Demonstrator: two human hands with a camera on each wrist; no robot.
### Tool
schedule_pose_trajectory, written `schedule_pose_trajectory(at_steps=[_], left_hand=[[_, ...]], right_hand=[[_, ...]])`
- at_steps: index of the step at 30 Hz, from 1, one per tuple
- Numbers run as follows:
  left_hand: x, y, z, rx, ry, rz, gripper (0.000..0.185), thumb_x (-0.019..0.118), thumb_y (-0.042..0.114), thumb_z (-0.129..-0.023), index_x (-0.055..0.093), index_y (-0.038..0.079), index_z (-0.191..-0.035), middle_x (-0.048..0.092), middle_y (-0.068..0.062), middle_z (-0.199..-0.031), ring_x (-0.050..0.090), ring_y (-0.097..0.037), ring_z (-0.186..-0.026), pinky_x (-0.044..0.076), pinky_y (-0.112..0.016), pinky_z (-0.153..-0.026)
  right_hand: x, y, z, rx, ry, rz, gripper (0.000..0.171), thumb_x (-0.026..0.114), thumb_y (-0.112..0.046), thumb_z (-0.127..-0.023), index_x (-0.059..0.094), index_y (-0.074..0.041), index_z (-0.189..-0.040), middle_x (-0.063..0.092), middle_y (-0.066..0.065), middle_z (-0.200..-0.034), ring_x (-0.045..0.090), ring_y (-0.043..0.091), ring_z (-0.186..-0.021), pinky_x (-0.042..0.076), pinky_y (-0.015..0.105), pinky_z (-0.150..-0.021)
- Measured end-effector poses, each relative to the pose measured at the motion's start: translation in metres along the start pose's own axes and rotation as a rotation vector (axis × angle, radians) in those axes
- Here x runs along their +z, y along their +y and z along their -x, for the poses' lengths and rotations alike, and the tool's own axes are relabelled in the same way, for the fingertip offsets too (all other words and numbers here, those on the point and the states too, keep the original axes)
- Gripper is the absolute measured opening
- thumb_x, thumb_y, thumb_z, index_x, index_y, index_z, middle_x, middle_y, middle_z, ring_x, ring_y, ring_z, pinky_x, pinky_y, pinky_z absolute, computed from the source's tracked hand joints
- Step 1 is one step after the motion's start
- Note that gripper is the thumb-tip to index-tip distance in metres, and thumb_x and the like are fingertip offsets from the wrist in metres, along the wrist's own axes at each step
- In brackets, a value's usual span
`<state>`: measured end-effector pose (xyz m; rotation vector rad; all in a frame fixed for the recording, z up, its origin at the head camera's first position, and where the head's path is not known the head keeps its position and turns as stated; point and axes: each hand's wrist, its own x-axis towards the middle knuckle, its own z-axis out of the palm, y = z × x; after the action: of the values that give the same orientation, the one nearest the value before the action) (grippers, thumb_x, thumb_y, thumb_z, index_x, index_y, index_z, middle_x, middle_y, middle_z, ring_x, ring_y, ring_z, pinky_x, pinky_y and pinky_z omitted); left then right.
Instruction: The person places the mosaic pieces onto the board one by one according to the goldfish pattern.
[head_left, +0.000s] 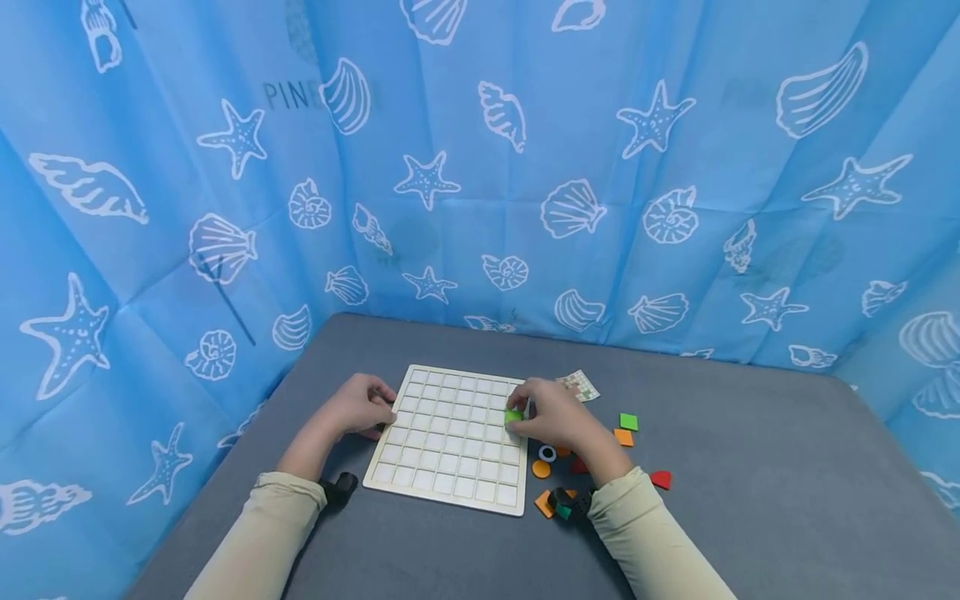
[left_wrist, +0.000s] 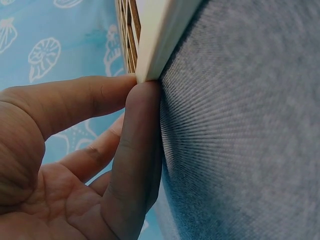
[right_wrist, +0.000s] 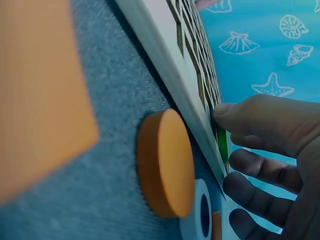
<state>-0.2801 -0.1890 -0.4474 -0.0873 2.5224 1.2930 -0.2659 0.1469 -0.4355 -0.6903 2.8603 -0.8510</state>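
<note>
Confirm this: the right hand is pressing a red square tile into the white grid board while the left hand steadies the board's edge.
Wrong colour. In the head view the right hand presses a green square tile, not red, into the white grid board; the left hand steadies its edge.

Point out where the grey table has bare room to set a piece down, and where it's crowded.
Bare: the grey table right of the red piece, and the strip between the grid board and the curtain. Crowded: the loose pieces by the right hand, around the orange disc. The left hand blocks the board's left edge.
</note>
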Motion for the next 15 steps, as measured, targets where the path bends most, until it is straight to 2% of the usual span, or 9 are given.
schedule_pose_trajectory(at_steps=[12,15], left_hand=[[-0.0002,0.0009,0.0027,0.003,-0.015,0.004,0.033,0.07,0.003,-0.084,0.06,0.0,-0.115,0.062,-0.016,-0.094,0.065,-0.024,-0.076,0.06,-0.038,-0.065],[0.0002,0.0024,0.0024,0.005,-0.014,0.001,0.034,0.07,0.003,-0.084,0.06,-0.001,-0.116,0.062,-0.016,-0.094,0.065,-0.024,-0.077,0.06,-0.038,-0.065]], right_hand=[[0.0003,0.0038,0.0006,-0.007,-0.012,-0.015,0.022,0.077,-0.025,-0.084,0.071,-0.017,-0.104,0.065,-0.001,-0.096,0.056,0.008,-0.071,0.047,0.037,-0.075],[-0.0009,0.0058,0.0002,0.008,-0.008,-0.023,0.022,0.077,-0.024,-0.085,0.071,-0.016,-0.105,0.065,-0.001,-0.096,0.055,0.008,-0.072,0.048,0.037,-0.074]])
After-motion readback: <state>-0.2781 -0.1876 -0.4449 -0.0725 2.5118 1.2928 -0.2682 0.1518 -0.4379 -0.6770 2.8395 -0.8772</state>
